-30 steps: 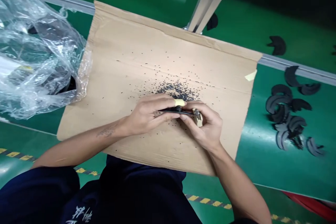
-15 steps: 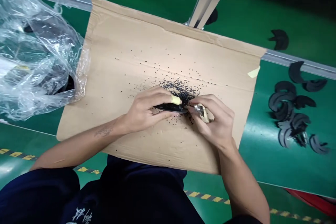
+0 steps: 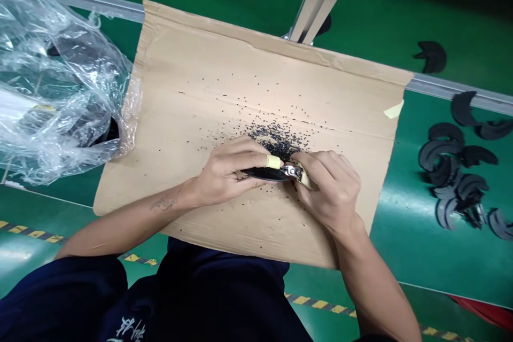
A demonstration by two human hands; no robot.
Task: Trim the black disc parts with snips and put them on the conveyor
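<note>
The metal-headed tool [image 3: 292,171] now sits at the right end of the black part [image 3: 264,173]; earlier, farther right.

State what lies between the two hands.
In the head view: a black piece, held by the left hand, and a metal-headed tool, held in the right hand.

Moderate lighting; glare on the green counter [image 3: 404,251] and crumpled clear plastic [image 3: 86,59]; upper right dark; fine detail soft

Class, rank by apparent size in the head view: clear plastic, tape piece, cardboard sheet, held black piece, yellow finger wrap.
Cardboard sheet
Clear plastic
Black piece (partly hidden)
Yellow finger wrap, tape piece: too alike to rank
</note>
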